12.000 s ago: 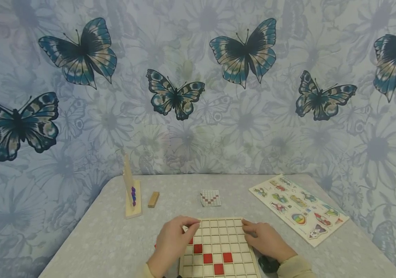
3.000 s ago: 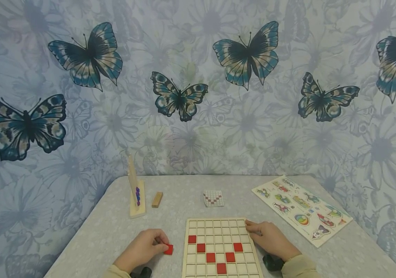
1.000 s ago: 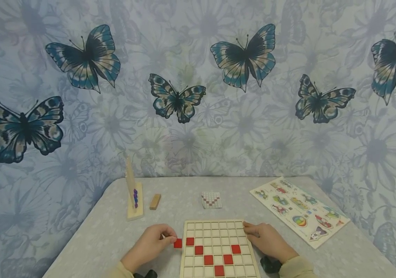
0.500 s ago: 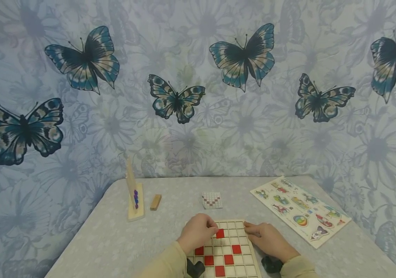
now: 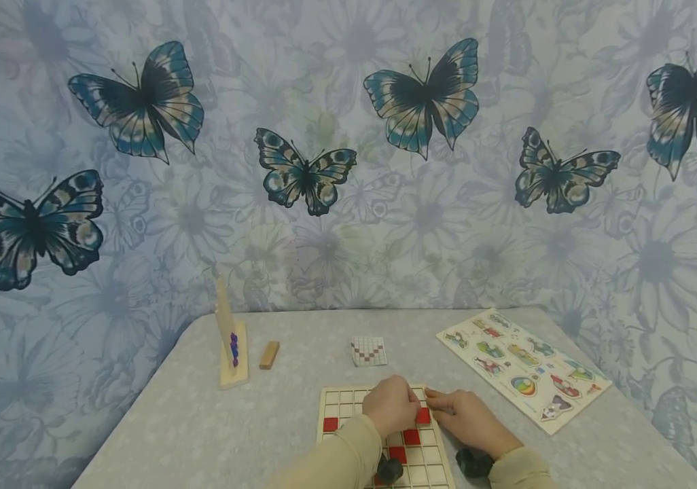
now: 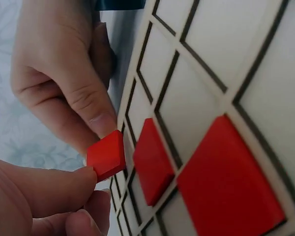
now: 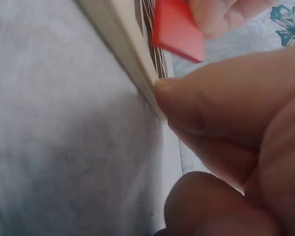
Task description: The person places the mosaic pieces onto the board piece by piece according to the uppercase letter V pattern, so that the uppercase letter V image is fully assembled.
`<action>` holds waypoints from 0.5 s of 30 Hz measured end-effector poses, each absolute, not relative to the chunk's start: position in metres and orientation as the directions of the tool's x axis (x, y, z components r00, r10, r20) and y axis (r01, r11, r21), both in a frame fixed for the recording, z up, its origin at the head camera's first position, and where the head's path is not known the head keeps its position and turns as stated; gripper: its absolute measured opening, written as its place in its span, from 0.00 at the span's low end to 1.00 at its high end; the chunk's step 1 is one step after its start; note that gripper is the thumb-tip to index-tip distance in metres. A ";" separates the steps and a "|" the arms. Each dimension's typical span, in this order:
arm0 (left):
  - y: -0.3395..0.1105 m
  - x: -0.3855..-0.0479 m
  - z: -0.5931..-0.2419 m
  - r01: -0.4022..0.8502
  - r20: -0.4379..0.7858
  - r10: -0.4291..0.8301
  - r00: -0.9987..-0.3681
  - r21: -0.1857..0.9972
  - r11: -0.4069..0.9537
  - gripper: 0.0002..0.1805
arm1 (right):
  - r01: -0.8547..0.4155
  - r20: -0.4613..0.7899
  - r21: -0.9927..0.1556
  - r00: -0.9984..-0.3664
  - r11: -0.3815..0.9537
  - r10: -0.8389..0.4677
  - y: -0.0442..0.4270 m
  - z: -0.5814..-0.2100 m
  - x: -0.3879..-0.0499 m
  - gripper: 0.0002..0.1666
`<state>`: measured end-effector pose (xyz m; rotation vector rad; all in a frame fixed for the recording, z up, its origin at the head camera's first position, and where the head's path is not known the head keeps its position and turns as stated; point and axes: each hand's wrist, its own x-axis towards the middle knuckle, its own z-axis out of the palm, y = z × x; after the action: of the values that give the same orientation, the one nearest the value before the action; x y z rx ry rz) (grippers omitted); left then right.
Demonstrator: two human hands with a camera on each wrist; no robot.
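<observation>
My left hand reaches across the wooden grid board and pinches a red square tile between thumb and fingers. The tile is tilted above the cells near the board's right edge. Beyond it, other red tiles sit in cells in a diagonal line. One red tile lies in a cell near the left edge; my left forearm hides part of the board. My right hand grips the board's right edge near the far corner, thumb tip against the rim.
A small card with a red-square pattern lies behind the board. A wooden block and an upright wooden stand with purple pieces are at the left. At the right lies a picture puzzle board. A patterned wall stands behind.
My left hand has picked up a red tile from the table left of the board and carried it rightward over the grid to the right edge. My right hand stays at the board's edge.
</observation>
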<state>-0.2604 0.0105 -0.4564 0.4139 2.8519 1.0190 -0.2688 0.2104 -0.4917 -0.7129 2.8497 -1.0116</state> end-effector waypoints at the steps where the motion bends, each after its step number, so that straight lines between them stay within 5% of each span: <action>1: 0.011 -0.260 -0.457 0.223 0.009 0.278 -0.960 0.624 0.749 0.18 | -0.408 0.115 -0.605 -0.895 0.684 -0.432 0.210 -0.492 -0.268 0.18; 15: 0.026 -0.257 -0.456 0.273 0.036 0.288 -0.957 0.454 0.849 0.09 | -0.423 0.119 -0.606 -0.886 0.674 -0.448 0.216 -0.493 -0.268 0.18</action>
<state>-0.2567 0.0258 -0.4556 0.4534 2.9883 0.7256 -0.2684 0.2159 -0.4928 -0.7386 2.8379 -1.0117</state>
